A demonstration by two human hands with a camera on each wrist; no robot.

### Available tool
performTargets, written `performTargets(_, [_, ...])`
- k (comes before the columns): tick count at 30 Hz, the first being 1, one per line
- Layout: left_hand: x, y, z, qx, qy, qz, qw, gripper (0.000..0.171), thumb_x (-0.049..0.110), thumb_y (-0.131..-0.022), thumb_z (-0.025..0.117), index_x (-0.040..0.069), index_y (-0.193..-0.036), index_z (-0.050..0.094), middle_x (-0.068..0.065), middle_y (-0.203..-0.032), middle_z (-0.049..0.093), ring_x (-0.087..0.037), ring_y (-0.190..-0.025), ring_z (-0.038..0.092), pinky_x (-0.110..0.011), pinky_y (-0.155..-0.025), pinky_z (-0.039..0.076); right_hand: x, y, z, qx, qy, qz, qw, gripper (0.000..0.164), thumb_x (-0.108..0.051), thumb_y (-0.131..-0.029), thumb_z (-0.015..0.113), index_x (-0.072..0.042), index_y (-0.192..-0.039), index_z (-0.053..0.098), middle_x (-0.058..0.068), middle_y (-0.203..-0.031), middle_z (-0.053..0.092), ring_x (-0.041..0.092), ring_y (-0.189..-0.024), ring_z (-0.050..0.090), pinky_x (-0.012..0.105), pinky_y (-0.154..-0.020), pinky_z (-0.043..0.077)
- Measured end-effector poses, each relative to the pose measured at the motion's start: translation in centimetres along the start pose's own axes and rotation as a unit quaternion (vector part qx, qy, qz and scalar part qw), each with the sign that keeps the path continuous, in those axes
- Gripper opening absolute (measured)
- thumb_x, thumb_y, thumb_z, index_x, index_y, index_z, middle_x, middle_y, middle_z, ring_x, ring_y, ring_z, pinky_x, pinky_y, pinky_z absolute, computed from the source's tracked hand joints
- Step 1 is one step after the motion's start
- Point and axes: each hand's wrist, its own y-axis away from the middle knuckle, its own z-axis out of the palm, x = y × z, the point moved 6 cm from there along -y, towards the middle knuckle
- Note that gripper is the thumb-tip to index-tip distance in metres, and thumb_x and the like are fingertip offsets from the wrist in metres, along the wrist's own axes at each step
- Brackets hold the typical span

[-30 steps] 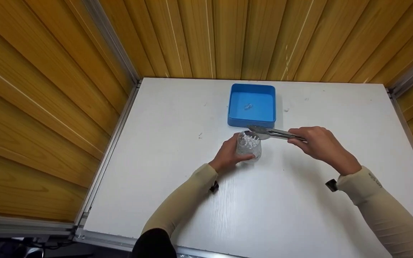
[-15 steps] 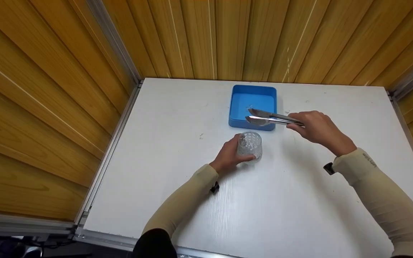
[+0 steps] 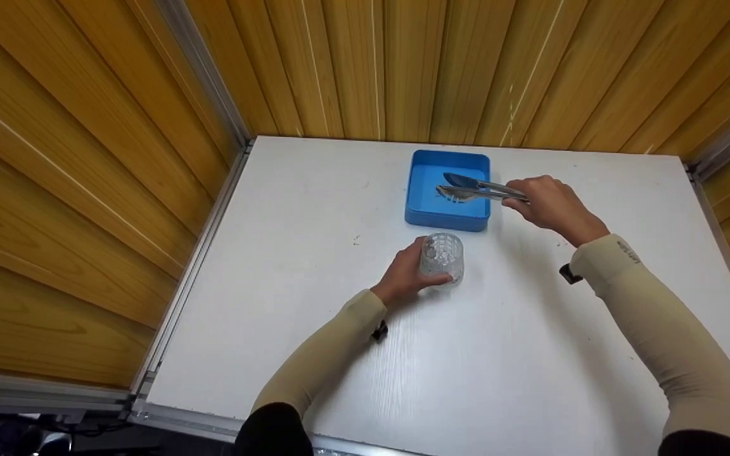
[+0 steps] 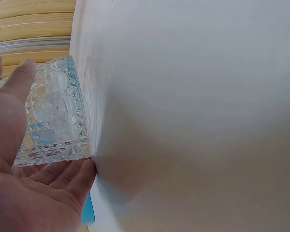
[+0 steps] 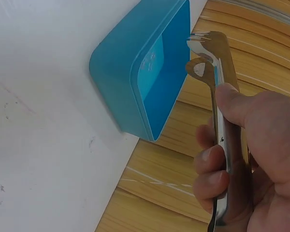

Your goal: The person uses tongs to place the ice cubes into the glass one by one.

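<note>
My left hand (image 3: pixel 404 273) grips a clear cut-glass tumbler (image 3: pixel 443 258) standing on the white table, its thumb across the near side. Seen through the wall in the left wrist view, clear rounded lumps lie in the tumbler (image 4: pixel 63 104). Metal tongs (image 3: pixel 495 192) are held by my right hand (image 3: pixel 549 204), thumb on one side and curled fingers on the other. Their two tips are apart over the blue box (image 3: pixel 446 221), with nothing visible between them. Small clear pieces (image 5: pixel 148 62) lie on the box's floor in the right wrist view.
The box stands beyond the tumbler, towards the back edge of the white table (image 3: pixel 314 209). Wood-patterned panels (image 3: pixel 397 69) rise behind the table and at both sides. Small dark marks (image 3: pixel 356 240) show on the tabletop left of the tumbler.
My right hand has carried the tongs from the tumbler's mouth away to over the blue box, and the tips have spread apart. The left hand and tumbler have stayed in place.
</note>
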Motion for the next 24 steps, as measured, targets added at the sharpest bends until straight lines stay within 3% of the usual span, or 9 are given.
performTargets(11, [-0.2,-0.4,0.3,0.001,0.000,-0.009,1.0000,0.098,0.052,-0.078,0.087,0.013,-0.153,0.039,-0.001,-0.142,0.057,-0.009,-0.123,0.055,-0.028,-0.109,0.043,1.5,-3.3,0.6,-0.041,-0.014,0.051,0.998,0.042,-0.027,-0.103,0.065,0.000,-0.135,0.063,0.024,-0.119,0.067,0.038,-0.099,0.059,0.057,-0.087,0.054])
performTargets(24, [0.0,-0.5,0.5,-0.003,0.005,-0.011,0.9999,0.097,0.053,-0.079,0.086,0.014,-0.154,0.038,0.001,-0.144,0.056,-0.010,-0.125,0.055,-0.029,-0.110,0.043,2.4,-5.6,0.9,-0.045,-0.014,0.064,0.997,0.041,-0.023,-0.105,0.063,0.004,-0.134,0.062,0.025,-0.112,0.067,0.037,-0.092,0.063,0.054,-0.083,0.057])
